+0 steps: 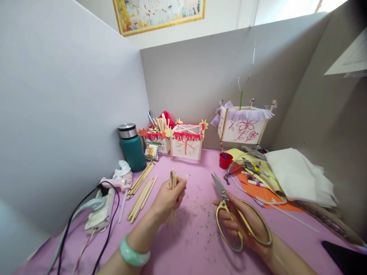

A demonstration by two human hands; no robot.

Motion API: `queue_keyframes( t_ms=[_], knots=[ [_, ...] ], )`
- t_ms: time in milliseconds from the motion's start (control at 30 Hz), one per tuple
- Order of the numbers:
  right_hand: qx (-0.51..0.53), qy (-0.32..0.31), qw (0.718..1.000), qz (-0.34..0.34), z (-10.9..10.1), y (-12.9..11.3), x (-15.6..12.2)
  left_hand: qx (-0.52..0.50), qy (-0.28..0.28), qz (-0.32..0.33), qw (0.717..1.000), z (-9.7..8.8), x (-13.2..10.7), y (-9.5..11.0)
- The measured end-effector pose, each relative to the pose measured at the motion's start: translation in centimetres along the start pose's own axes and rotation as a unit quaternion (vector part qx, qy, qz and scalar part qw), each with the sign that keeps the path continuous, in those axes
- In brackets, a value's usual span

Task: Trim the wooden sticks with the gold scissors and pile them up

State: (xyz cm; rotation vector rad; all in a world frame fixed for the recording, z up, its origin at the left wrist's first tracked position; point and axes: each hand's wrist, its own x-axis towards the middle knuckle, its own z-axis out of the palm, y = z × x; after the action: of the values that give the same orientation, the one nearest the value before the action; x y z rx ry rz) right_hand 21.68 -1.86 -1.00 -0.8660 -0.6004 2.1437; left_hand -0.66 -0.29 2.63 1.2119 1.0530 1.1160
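Observation:
My left hand (172, 194), with a green bangle (134, 250) at its wrist, is closed round a small bundle of wooden sticks (172, 179); their lower ends are blurred. In my right hand (243, 219) lies a pair of scissors (229, 214) with gold handles, its blades pointing up and away with their tips slightly apart. Left of my left hand, loose wooden sticks (142, 200) lie in a group on the pink tabletop (192, 244). Behind them is another group of sticks with dark marks (142, 179).
Decorated paper lanterns (187, 147) stand at the back, and another lantern (242, 128) hangs at the right. A green bottle (133, 149), glue gun (119, 183) and power strip (100, 210) with cables line the left. Pliers, coloured paper (252, 191), a red cup (225, 160) and white sheets (298, 177) crowd the right.

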Motion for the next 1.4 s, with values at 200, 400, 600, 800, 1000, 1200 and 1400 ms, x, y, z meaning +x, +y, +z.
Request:
queue_keyframes(
  t_ms=[200, 400, 600, 800, 1000, 1200, 1400],
  knots=[
    [-0.038, 0.024, 0.998, -0.041, -0.4, 0.4, 0.2, 0.595, 0.172, 0.014, 0.785, -4.7, 1.0, 2.9],
    [-0.061, 0.005, 0.996, -0.070, -0.3, 0.7, 0.1, 0.674, 0.198, -0.072, 0.708, -8.3, 2.8, 0.0],
    [-0.102, 0.010, 0.992, -0.067, -0.1, 0.8, 0.1, 0.666, 0.205, -0.088, 0.712, -8.6, 3.4, -1.5],
    [-0.133, -0.016, 0.988, -0.081, -0.1, 1.1, 0.3, 0.584, 0.160, -0.066, 0.793, -7.5, 3.7, 0.3],
    [-0.272, -0.007, 0.950, -0.151, 0.2, 1.7, 0.1, 0.369, -0.019, -0.048, 0.928, -2.8, 1.9, 1.5],
    [-0.419, -0.011, 0.898, -0.131, 0.7, 1.5, -0.9, 0.056, -0.116, -0.071, 0.989, -0.3, 1.6, 0.3],
    [-0.425, 0.080, 0.895, -0.106, 1.9, 1.7, -2.2, -0.025, -0.079, -0.066, 0.994, -0.1, 1.7, -0.8]
  ],
)
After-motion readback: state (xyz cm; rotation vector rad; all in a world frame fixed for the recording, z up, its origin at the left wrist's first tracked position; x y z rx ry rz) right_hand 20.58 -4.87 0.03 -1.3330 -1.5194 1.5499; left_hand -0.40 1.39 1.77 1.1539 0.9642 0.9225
